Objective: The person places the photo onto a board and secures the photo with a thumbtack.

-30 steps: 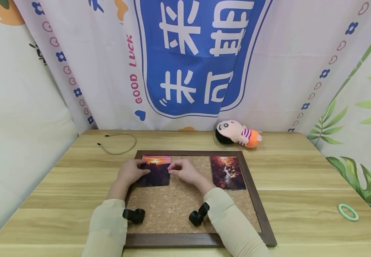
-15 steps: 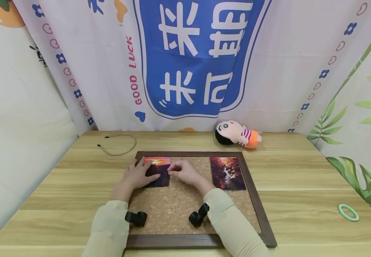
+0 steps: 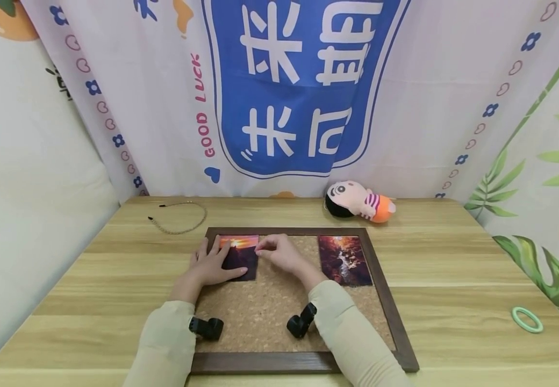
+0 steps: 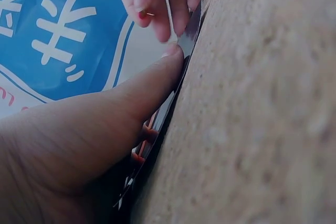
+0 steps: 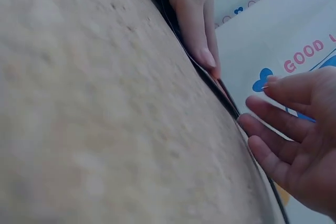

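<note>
A sunset photo (image 3: pixel 246 257) lies at the upper left of a cork board (image 3: pixel 255 317) with a dark wooden frame. My left hand (image 3: pixel 213 266) rests over its left part with fingers spread, the thumb reaching along its lower edge. At the photo's right edge, my right hand (image 3: pixel 283 253) pinches a small red push pin (image 4: pixel 142 15) between thumb and index finger. The pin's short metal point shows in the left wrist view, and the other fingers of that hand are loosely extended. In that view the photo's edge stands slightly off the cork.
A second photo (image 3: pixel 344 260), of a stream, lies at the board's upper right. Behind the board are a thin headband (image 3: pixel 183 231) and a plush doll (image 3: pixel 359 201). A green ring (image 3: pixel 527 320) lies on the table at far right.
My left hand has shifted from the photo's left edge to lie further over it, its fingers spreading and its thumb moving right. My right hand stays near the right edge, slightly higher now.
</note>
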A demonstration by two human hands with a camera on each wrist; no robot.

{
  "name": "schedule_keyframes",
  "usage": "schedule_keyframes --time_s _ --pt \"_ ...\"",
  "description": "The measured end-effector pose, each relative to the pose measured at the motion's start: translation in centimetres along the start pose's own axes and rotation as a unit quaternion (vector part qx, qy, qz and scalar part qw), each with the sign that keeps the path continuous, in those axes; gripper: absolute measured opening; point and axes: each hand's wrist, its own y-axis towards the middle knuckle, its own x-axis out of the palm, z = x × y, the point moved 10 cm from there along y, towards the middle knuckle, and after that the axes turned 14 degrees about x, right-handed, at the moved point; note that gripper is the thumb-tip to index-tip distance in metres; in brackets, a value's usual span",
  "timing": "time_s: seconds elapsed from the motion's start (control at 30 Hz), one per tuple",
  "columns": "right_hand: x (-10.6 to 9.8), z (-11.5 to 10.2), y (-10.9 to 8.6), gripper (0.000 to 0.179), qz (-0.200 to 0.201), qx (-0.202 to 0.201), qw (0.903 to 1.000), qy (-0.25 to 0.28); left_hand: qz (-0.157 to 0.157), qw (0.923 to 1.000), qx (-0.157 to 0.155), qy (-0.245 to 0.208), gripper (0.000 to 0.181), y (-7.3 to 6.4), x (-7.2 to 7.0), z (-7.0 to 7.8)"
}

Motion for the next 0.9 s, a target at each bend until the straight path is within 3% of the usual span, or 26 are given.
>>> schedule_keyframes --time_s 0.2,0.47,0.67,0.9 --pt "-0.2 -0.5 2.2 0.014 0.020 0.027 0.9988 0.035 0.002 1.0000 -0.002 0.002 0.094 -0.2 -0.2 -0.2" --pt "1.4 -0.5 5.4 0.017 0.051 0.073 0.9941 0.062 0.004 0.9998 -0.003 0.018 0.094 0.0 0.3 -0.5" --pt "2.4 0.0 6.1 0.015 0.068 0.096 0.9923 0.037 0.008 0.9998 -0.003 0.020 0.094 0.1 0.3 -0.5" --pt "2.7 0.0 6.1 0.013 0.105 0.102 0.9882 -0.047 0.005 0.9997 -0.007 0.024 0.092 0.1 0.3 -0.7"
